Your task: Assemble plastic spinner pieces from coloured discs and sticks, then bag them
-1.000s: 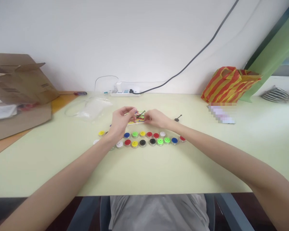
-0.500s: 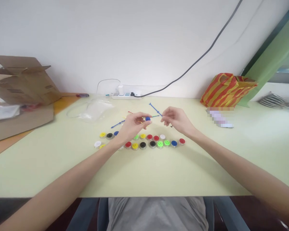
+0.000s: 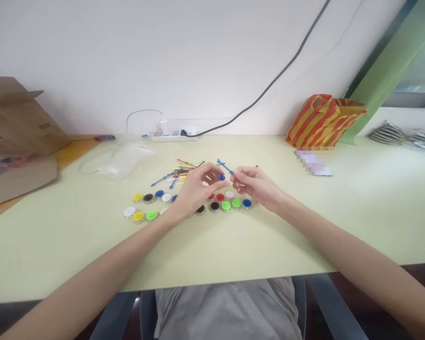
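Note:
My left hand is closed around a small blue disc-like piece, mostly hidden by the fingers. Between the fingertips of my right hand is a thin blue stick with an arrow-like tip, slanting up to the left. The stick's lower end is close to the blue piece; I cannot tell whether they touch. Beneath and in front of the hands, small round discs with coloured tops, such as a green one and a white one, lie in two rough rows. My left hand and forearm cover some of them.
Behind my left hand lies a pile of coloured sticks. A clear plastic bag, a power strip and a screwdriver are toward the back. A cardboard box stands left, a striped bag right.
My right hand has brought the blue stick lower and closer to the blue piece in my left hand. The whole view has shifted, so the table things appear further left.

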{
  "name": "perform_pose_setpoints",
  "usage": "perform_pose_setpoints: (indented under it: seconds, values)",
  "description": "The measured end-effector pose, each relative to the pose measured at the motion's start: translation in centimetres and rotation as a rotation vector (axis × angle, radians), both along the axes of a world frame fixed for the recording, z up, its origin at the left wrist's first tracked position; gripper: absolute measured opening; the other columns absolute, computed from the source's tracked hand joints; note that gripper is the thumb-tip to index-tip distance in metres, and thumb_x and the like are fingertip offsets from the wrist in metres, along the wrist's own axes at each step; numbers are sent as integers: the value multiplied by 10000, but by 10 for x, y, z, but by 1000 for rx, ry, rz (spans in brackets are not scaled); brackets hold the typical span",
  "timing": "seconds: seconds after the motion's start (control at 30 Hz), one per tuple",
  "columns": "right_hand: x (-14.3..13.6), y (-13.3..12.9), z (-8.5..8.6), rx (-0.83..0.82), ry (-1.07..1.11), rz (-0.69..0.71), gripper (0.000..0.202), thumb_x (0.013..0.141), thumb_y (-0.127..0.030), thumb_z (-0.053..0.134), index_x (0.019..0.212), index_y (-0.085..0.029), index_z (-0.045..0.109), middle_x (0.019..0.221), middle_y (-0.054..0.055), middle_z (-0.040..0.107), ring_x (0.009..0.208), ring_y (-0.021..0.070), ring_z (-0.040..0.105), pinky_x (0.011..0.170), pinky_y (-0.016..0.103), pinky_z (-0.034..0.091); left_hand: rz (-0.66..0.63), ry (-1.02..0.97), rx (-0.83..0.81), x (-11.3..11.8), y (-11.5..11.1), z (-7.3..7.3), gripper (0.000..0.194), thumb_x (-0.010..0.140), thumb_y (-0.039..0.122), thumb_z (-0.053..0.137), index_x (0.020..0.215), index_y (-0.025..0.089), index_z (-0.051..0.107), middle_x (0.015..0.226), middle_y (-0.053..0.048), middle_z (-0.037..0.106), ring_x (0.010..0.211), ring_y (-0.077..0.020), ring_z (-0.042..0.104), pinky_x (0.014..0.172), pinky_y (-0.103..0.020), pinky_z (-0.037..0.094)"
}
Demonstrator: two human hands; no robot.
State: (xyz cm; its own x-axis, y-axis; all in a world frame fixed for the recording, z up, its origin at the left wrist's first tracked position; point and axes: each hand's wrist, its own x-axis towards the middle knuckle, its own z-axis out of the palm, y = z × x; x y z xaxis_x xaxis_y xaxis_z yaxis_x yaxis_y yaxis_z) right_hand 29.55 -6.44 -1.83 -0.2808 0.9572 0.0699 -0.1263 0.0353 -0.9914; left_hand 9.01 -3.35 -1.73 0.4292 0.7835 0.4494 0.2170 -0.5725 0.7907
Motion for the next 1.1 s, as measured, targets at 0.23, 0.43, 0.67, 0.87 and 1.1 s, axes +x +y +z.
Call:
perform_pose_setpoints:
  seconds: [0.23,0.43,0.67,0.87,1.1]
  values:
    - [-3,-5,-2,26,-43,-12,369,800,-538,799,799,-190,675,661,-27,554,575,109,479,586,284,419,88,37,103,-8,2,-9,241,800,393,801,903,201,699,842,-37,712,751,-182,632,768,-343,523]
    - [-9,-6,1,30,-55,42,379,831,-544,772,786,-182,666,693,-4,596,624,122,539,617,281,447,105,34,120,-3,-5,-3,246,813,418,788,857,196,692,800,-32,696,747,-184,617,749,-339,503]
    - [-10,-8,2,-32,-58,71,393,820,-560,779,772,-185,674,697,7,625,638,120,548,631,274,444,79,21,137,-1,-11,0,249,817,420,795,819,199,681,805,-25,701,761,-176,614,755,-324,491]
    - [-9,-8,2,-16,-60,80,380,803,-554,797,772,-189,699,746,17,663,678,124,569,668,271,459,71,-37,139,2,-16,0,202,844,366,779,798,200,673,789,-8,688,767,-163,616,756,-308,493]
    - [-5,-4,-1,13,-112,62,410,784,-581,803,750,-187,697,727,17,658,681,136,562,682,284,441,61,-68,173,3,-18,0,154,826,285,792,813,195,668,762,15,671,739,-143,595,740,-293,480]
